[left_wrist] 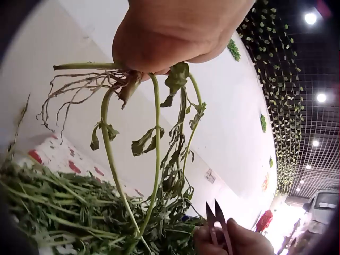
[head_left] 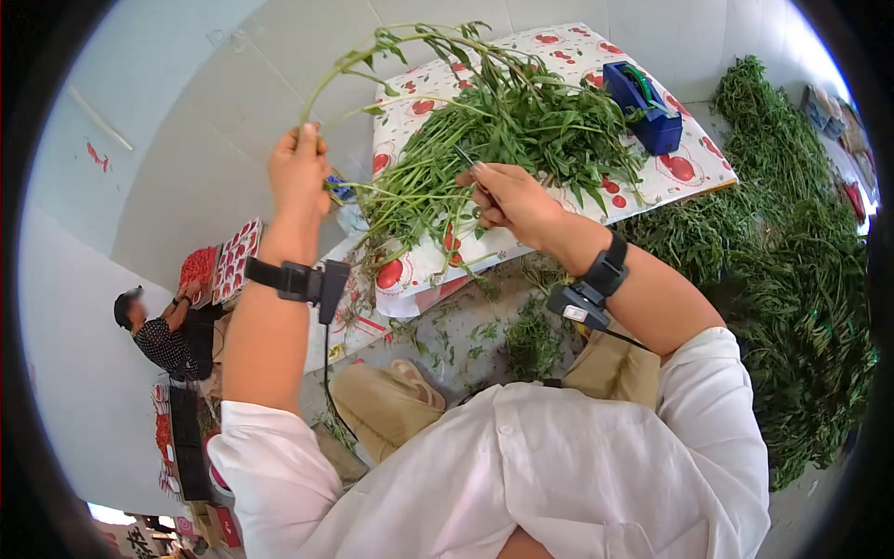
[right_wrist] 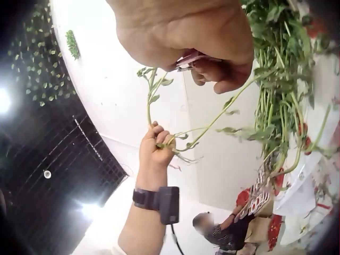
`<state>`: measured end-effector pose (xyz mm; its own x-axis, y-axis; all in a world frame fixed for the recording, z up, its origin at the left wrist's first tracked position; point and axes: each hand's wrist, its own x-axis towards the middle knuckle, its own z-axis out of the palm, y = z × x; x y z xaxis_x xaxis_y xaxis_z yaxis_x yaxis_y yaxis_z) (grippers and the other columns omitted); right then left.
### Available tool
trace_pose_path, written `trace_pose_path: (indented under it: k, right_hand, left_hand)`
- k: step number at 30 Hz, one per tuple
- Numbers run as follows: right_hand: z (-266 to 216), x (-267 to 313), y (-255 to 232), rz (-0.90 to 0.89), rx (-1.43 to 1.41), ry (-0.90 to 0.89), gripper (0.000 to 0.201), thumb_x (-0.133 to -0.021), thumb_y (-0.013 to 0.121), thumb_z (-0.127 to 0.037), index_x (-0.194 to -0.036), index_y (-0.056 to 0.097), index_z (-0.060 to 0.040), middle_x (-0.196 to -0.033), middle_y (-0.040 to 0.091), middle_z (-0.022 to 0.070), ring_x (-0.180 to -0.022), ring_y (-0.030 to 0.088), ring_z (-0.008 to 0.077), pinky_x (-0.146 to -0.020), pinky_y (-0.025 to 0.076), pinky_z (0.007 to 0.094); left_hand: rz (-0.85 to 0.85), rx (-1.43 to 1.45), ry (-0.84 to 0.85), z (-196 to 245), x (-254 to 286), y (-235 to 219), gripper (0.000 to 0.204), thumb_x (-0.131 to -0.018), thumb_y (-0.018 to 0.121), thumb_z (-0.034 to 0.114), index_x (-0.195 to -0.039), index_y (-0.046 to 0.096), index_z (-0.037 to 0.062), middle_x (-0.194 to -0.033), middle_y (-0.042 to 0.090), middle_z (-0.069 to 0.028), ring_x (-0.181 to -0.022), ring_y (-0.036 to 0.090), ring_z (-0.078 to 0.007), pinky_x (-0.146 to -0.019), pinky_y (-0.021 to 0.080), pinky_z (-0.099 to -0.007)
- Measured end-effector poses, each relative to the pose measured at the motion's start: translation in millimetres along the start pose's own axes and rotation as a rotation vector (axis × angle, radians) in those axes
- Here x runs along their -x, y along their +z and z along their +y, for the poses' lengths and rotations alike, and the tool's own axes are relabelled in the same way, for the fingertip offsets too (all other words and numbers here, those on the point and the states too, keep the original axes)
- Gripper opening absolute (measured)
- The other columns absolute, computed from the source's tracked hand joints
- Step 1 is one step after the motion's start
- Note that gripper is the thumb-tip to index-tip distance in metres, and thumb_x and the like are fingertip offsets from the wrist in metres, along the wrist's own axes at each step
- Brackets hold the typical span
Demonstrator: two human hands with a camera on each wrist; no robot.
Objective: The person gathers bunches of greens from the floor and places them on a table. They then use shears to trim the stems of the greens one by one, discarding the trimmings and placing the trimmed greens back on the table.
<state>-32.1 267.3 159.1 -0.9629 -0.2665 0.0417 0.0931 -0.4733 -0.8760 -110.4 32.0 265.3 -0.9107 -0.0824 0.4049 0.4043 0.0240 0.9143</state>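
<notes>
My left hand (head_left: 298, 177) is raised at the table's left side and grips several long green plant stems (left_wrist: 109, 151). Thin brown roots (left_wrist: 66, 95) and wilted leaves hang below that hand in the left wrist view. The leafy tops arch over to the right, above a heap of cut greens (head_left: 521, 121) on the table. Over the heap's near edge, my right hand (head_left: 517, 203) holds small pointed snips (left_wrist: 223, 229). Their two blades stand slightly apart, tips upward in the left wrist view. The snips' handle is partly hidden inside the fingers.
A red-patterned cloth (head_left: 684, 172) covers the table. The blue tape dispenser (head_left: 656, 116) stands at its right. Long heaps of greens (head_left: 792, 317) lie on the floor to the right, with scraps below the table. Another person (head_left: 163, 340) works beside red goods at the far left.
</notes>
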Motion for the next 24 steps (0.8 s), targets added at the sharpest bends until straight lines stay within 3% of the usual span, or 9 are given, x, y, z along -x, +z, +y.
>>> trace_pose_path:
  k: [7, 24]
  right_hand:
    - [12, -26, 5, 0.133, -0.199, -0.006, 0.029, -0.095, 0.037, -0.028, -0.1, 0.05, -0.0015, -0.061, 0.04, -0.0011, -0.046, 0.034, 0.0097, -0.051, 0.035, 0.0279]
    - [-3, -57, 5, 0.187, -0.286, -0.015, 0.03, -0.095, 0.036, -0.029, -0.094, 0.051, -0.0024, -0.061, 0.041, -0.0011, -0.046, 0.033, 0.0098, -0.051, 0.035, 0.0286]
  left_hand:
    - [-0.002, 0.107, -0.091, -32, 35, 6, 0.017, -0.089, 0.053, 0.019, -0.086, 0.053, 0.0021, -0.062, 0.047, -0.0017, -0.044, 0.035, -0.0049, -0.041, 0.029, -0.0196]
    - [-0.031, 0.071, -0.106, -37, 46, -1, 0.017, -0.087, 0.055, 0.019, -0.088, 0.054, 0.002, -0.064, 0.048, -0.0016, -0.048, 0.037, -0.004, -0.043, 0.03, -0.0175]
